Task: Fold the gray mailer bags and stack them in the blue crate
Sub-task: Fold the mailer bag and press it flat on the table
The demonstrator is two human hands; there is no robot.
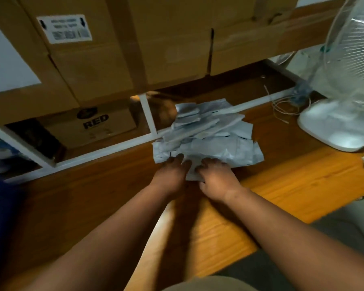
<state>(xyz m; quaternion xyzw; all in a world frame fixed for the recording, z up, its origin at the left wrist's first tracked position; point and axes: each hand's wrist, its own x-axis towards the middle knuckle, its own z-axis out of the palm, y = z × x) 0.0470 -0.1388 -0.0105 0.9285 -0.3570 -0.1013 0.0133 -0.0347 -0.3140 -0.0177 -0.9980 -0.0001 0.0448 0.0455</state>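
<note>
Two hands at a loose pile of gray mailer bags (pixel 206 139) on a wooden floor (pixel 282 185).

Thin, matte, rectangular and creased, the bags overlap at mixed angles; the pile runs away from the person toward stacked cardboard boxes (pixel 114 59). Left hand (pixel 170 175) lies flat, fingers straight on the nearest bag. Right hand (pixel 216 177) curls its fingers over that bag's near edge. A white fan (pixel 334 122) stands right.
</note>
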